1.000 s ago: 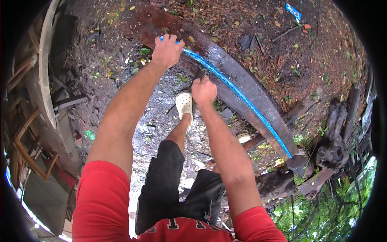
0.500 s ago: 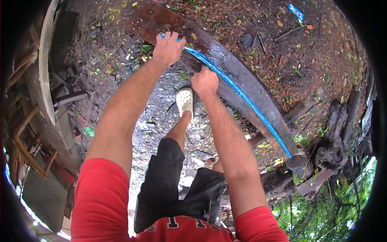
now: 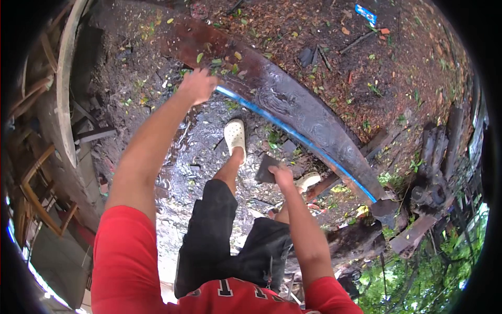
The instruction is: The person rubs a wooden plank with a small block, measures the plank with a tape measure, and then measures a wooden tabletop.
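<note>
A long blue measuring tape [image 3: 290, 131] stretches along the near edge of a wet brown wooden board [image 3: 308, 115], reaching its right end. Its left end runs into my left hand [image 3: 198, 86], whose fingers are closed round it at the board's near edge. My right hand [image 3: 282, 177] is away from the board, closer to my body. Between its thumb and fingers is a dark flat rectangular piece [image 3: 265, 168], whose kind I cannot tell.
My feet in white clogs [image 3: 235, 133] stand on muddy ground. Stacked logs [image 3: 431, 193] lie at the right, beside the board's end. A blue wrapper [image 3: 365, 14] and a stick [image 3: 357, 43] lie beyond the board. At the left are wooden frames [image 3: 36, 178].
My left hand has moved down and left with the tape, which now lies nearer the board's near edge. My right hand has drawn back towards me, and the dark piece now shows in it.
</note>
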`<state>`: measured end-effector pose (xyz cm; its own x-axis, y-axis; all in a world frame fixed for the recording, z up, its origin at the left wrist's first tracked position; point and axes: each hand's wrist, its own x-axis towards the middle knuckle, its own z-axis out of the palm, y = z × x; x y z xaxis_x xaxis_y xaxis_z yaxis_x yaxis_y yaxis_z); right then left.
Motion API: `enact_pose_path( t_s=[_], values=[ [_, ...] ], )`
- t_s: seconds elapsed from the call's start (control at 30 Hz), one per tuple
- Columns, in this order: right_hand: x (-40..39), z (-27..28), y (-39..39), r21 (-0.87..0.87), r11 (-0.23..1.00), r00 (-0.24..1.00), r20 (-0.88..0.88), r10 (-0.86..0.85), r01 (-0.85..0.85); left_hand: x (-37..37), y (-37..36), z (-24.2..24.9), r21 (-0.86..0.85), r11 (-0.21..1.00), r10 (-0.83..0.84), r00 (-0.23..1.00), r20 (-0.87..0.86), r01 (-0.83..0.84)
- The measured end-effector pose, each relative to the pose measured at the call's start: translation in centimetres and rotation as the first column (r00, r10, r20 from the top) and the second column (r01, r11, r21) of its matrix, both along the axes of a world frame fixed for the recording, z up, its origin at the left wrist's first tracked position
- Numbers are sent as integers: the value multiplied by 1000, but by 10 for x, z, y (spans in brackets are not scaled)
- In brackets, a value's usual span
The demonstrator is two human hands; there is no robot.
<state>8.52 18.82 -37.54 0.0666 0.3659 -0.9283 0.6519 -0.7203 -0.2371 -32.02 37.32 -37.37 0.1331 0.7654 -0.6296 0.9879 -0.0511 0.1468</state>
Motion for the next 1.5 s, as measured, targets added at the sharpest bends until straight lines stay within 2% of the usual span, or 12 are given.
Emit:
enact_pose_path(
  t_s=[0.17,0.3,0.5,0.63,0.87,0.97,1.07,1.2,1.3,1.4,1.43,1.5],
  values=[
    [131,2,-90,0,952,934,197,-299,305,28,-75,47,-382,923,-60,998,-1,55],
    [177,53,-108,-106,684,692,84,-717,722,89,-129,75,-562,826,-8,997,76,49],
    [248,95,-137,-97,466,471,39,-881,880,181,-176,136,-613,789,94,979,181,38],
    [282,116,-137,35,517,511,105,-853,855,218,-214,146,-595,804,263,893,367,8],
    [340,127,-121,121,536,538,18,-843,835,316,-278,164,-569,773,610,574,546,-279],
    [326,158,-90,112,587,589,17,-808,802,354,-304,166,-826,360,933,149,328,-434],
    [348,142,-96,109,642,645,18,-764,759,378,-322,171,-928,-123,893,-448,52,-353],
    [332,147,-89,149,749,754,30,-656,646,372,-306,186,-904,-360,694,-713,-95,-230],
    [278,196,-56,136,915,922,18,-386,380,349,-291,171,-886,-365,661,-750,-30,-286],
    [255,162,-63,148,848,839,-304,-452,510,314,-263,152,-859,-351,652,-756,62,-373],
    [242,170,-51,62,885,879,-168,-446,461,300,-250,146,-850,-356,641,-763,81,-389],
    [215,169,-36,135,948,940,-226,-254,289,272,-231,136,-852,-337,628,-770,115,-402]
  ],
)
